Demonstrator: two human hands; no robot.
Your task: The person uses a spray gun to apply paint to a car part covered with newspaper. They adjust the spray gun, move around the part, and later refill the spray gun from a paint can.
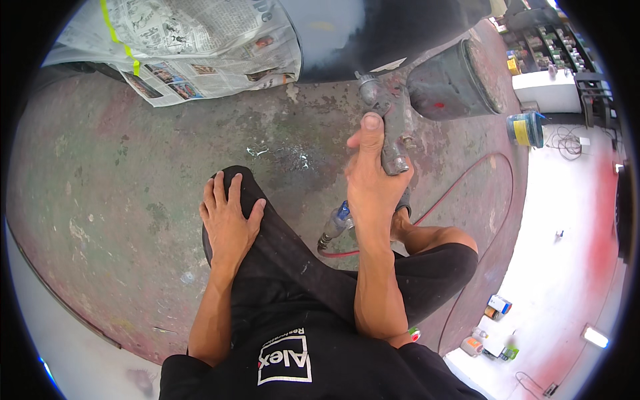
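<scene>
My right hand (369, 190) grips a grey spray gun (399, 123), its nozzle end pointing up toward a dark, glossy panel (393, 33) at the top of the view. Below that hand shows a clear air filter with a blue part (341, 217), joined to a red air hose (490, 157). Fingers slightly spread, my left hand (230, 223) rests flat on my bent knee in black trousers and holds nothing. Newspaper masking (220, 47) covers the surface left of the panel, with a strip of yellow-green tape (120, 40) on it.
A dark bucket-like container (447, 83) stands just right of the spray gun. Farther right are a blue tin with a yellow label (525, 130) and shelves of cans (550, 47). Several small containers (493, 327) sit by the white wall. The worn floor (133, 187) has paint stains.
</scene>
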